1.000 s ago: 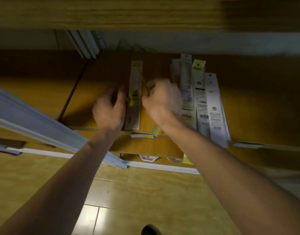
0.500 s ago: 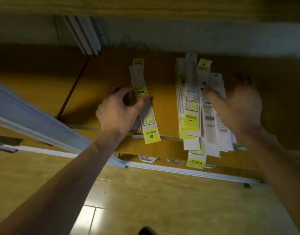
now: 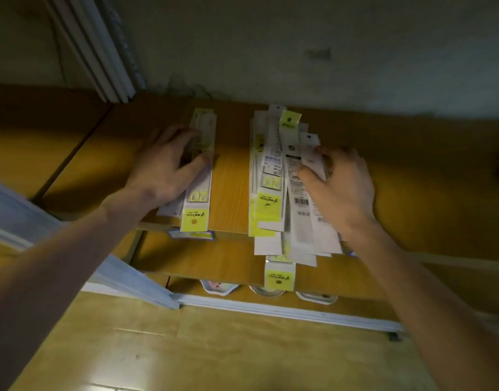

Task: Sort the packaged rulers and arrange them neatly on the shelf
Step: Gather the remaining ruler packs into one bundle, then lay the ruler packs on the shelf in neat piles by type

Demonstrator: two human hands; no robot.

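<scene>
Flat packaged rulers (image 3: 273, 176) on woodgrain shelf (image 3: 231, 187)

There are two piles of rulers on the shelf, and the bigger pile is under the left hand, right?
Not quite. The head view shows two piles on the shelf, but the bigger pile is under the right hand. The left hand rests on the smaller pile.
</scene>
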